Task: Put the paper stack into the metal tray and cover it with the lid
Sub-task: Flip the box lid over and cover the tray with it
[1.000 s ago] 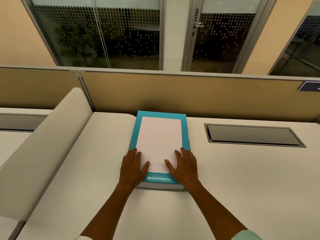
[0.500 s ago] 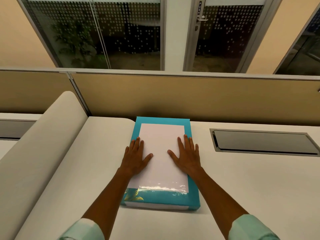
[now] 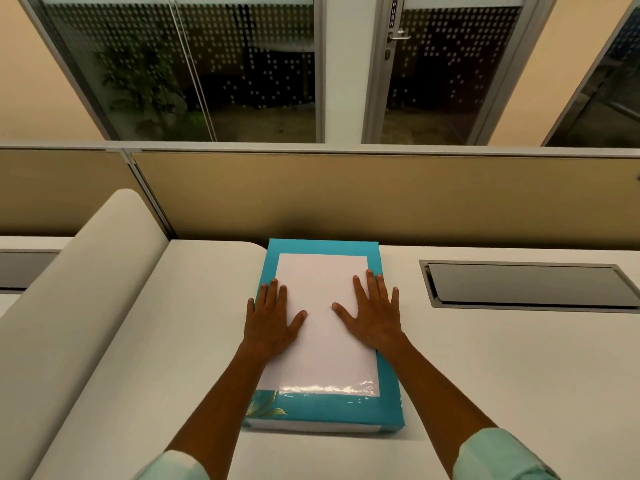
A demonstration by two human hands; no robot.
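Dim, warm light; glare streaks the paper stack's [image 3: 325,327] glossy near edge; wide-angle bending at frame edges.

Both forearms reaching forward from pale green sleeves, bare below the cuffs. Left hand [image 3: 269,320] flat, palm down, fingers straight and slightly spread, thumb angled inward. Right hand [image 3: 374,317] likewise flat and open, fingers fanned, thumb pointing toward the left one. Hands apart, roughly level, gripping nothing.

Both sleeves [image 3: 498,455] are cut off below; the dark desk recess [image 3: 526,285] perhaps hides a tray.
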